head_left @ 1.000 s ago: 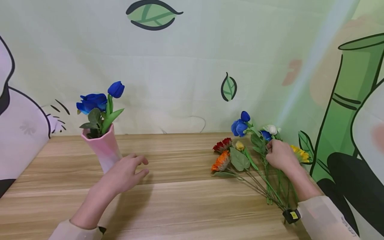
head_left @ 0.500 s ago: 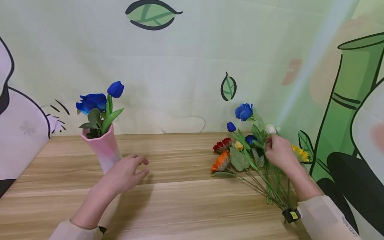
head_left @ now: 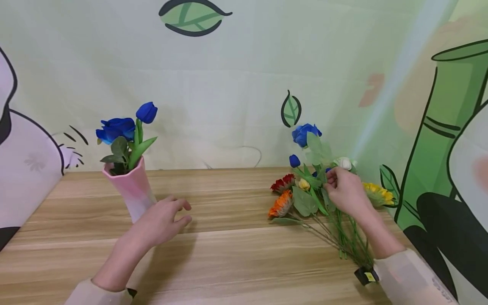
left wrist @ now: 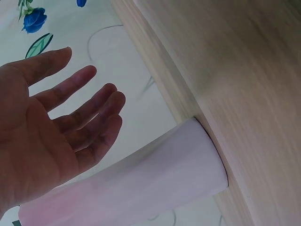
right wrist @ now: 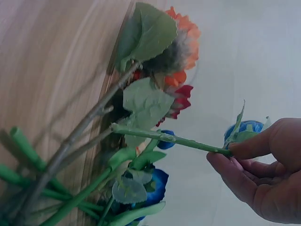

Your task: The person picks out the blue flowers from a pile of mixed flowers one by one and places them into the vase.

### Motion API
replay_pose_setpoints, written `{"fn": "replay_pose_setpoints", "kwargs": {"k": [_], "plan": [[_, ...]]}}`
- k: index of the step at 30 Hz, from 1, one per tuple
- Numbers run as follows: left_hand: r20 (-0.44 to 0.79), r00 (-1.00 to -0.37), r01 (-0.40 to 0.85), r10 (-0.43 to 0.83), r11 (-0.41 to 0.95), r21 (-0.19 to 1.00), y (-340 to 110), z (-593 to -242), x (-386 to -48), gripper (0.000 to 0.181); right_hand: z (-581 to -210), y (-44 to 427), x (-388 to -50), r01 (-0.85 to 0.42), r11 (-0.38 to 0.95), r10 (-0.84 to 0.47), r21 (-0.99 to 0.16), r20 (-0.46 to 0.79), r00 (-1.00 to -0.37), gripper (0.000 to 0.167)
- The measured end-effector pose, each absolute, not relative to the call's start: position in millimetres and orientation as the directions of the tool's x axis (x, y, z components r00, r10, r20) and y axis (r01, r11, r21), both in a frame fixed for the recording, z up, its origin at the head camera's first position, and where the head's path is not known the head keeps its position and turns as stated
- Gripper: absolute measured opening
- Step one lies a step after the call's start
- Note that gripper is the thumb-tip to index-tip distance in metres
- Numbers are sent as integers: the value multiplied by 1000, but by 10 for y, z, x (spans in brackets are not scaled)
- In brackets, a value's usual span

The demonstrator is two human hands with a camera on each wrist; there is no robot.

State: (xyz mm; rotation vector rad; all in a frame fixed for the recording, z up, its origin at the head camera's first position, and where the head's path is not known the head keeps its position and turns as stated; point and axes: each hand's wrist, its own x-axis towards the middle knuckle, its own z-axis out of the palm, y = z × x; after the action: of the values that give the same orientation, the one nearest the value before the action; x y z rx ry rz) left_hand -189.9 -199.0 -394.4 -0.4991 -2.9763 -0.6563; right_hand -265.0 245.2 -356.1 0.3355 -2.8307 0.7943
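Observation:
A light-blue flower (head_left: pixel 306 135) is raised above the pile at the right; my right hand (head_left: pixel 348 191) pinches its green stem (right wrist: pixel 174 139) between thumb and fingers, as the right wrist view shows. Below and around that hand lie an orange flower (head_left: pixel 281 204), a red flower (head_left: pixel 283 184), a small blue bud (head_left: pixel 294 161), a white flower (head_left: pixel 343 163) and a yellow flower (head_left: pixel 378 194). My left hand (head_left: pixel 162 222), fingers loosely spread and holding nothing, is beside the pink and white vase (head_left: pixel 133 186), which bears a blue rose (head_left: pixel 117 129) and a blue tulip (head_left: pixel 147 112).
A wooden table (head_left: pixel 228 258) carries everything. Behind it hangs a printed cloth (head_left: pixel 213 97) with leaves and green bamboo. A black tag (head_left: pixel 366 275) sits at the lower ends of the stems, near my right sleeve (head_left: pixel 413 275).
The light-blue flower has risen from the pile. My right hand has shifted slightly left with its stem, uncovering more of the yellow flower. My left hand has barely moved.

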Motion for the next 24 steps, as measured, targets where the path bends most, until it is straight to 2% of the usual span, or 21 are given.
{"fn": "replay_pose_setpoints", "kwargs": {"k": [24], "plan": [[106, -931, 353, 351, 781, 515, -1885, -3908, -1908, 24, -3635, 2003, -2494, -401, 734, -268, -549, 308, -913, 16]]}}
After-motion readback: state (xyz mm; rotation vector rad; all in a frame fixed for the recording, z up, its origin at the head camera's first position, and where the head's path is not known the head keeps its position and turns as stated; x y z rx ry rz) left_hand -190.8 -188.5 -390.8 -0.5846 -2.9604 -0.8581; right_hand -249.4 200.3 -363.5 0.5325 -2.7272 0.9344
